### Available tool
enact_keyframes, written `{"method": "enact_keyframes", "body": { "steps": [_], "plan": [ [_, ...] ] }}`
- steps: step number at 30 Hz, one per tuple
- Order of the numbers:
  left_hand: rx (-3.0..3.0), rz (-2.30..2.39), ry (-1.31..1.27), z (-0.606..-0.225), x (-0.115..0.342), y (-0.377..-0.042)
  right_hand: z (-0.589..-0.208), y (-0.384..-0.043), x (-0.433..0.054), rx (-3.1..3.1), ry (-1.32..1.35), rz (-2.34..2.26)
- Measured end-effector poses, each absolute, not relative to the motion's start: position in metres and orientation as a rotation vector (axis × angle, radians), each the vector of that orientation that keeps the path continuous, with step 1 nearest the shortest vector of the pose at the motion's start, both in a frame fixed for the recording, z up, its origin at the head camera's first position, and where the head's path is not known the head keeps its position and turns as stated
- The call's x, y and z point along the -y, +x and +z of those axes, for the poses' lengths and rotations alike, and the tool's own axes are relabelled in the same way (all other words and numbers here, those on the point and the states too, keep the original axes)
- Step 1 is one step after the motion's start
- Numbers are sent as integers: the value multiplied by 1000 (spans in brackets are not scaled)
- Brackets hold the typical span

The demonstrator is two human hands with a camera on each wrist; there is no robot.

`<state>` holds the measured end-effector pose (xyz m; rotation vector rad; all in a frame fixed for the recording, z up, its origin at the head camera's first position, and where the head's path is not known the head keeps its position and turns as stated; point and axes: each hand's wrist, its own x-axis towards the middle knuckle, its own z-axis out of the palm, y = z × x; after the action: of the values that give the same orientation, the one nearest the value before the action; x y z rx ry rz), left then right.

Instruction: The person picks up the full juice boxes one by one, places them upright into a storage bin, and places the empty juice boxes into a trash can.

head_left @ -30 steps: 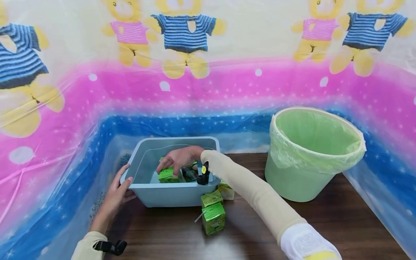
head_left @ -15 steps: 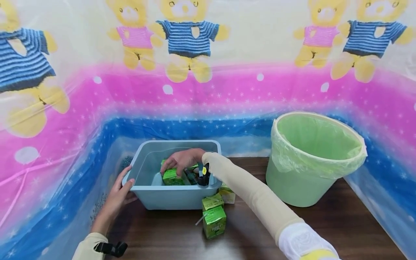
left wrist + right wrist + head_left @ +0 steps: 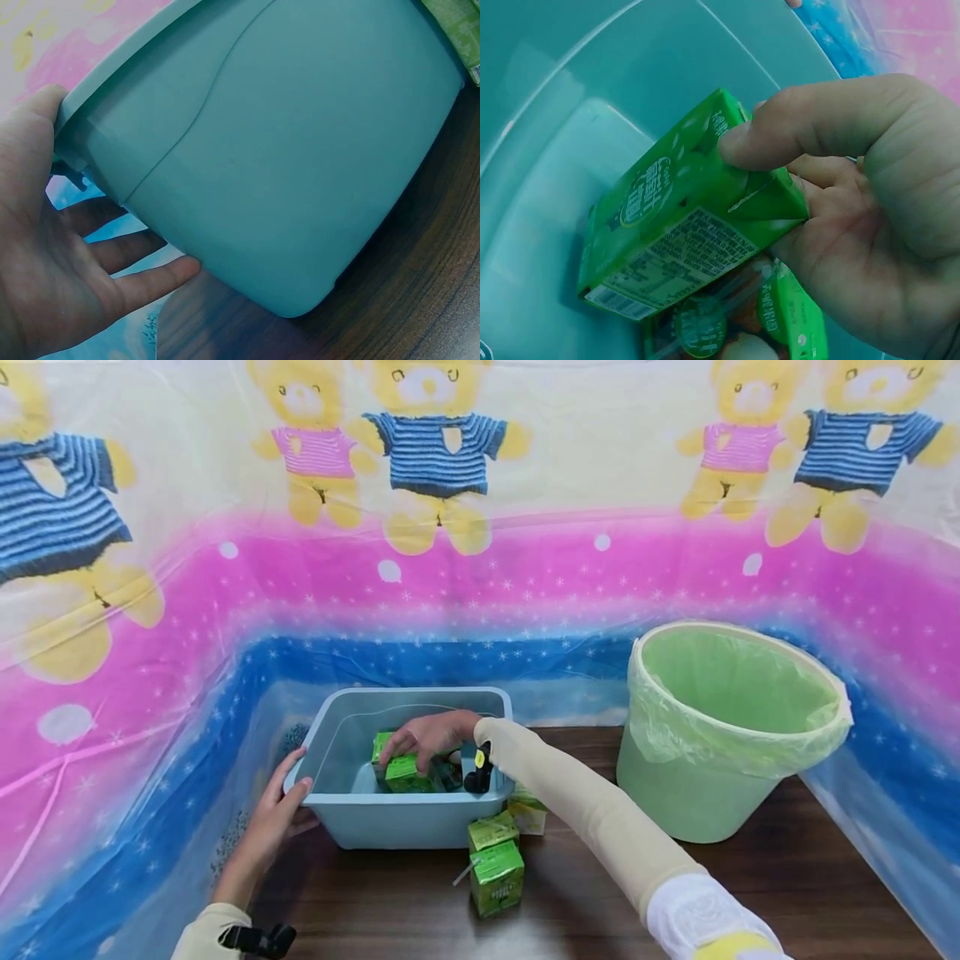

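My left hand (image 3: pixel 272 806) holds the left end of a blue plastic tub (image 3: pixel 397 822). In the left wrist view, its thumb lies over the tub's rim (image 3: pixel 112 71) and its fingers spread along the outer wall. Inside the tub, my right hand (image 3: pixel 435 733) grips a green drink carton (image 3: pixel 667 195). The right wrist view shows the thumb on the carton's end and tilted printed faces. Below it lies another green pack (image 3: pixel 701 326) with round labels, partly covered. More green packaging (image 3: pixel 381 742) shows behind my fingers in the tub.
A green drink carton (image 3: pixel 497 883) with a straw stands before the tub's right front corner. Another carton (image 3: pixel 492 831) is behind it, with a paler one (image 3: pixel 529 818) beside the tub. A green lined bin (image 3: pixel 690 793) stands right on the brown table (image 3: pixel 600 906).
The carton in my right hand has shifted slightly right inside the tub, and more green packaging shows left of it. My left hand stays on the rim. The head view has tilted slightly.
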<state>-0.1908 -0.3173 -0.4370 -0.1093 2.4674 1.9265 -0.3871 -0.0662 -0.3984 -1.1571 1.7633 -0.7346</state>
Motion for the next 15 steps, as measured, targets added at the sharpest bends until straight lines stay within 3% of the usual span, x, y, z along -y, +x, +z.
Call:
{"method": "enact_keyframes", "body": {
  "steps": [15],
  "plan": [
    [-2474, 1938, -82, -437, 317, -190, -404, -386, 60, -1819, -1156, -547]
  ]
}}
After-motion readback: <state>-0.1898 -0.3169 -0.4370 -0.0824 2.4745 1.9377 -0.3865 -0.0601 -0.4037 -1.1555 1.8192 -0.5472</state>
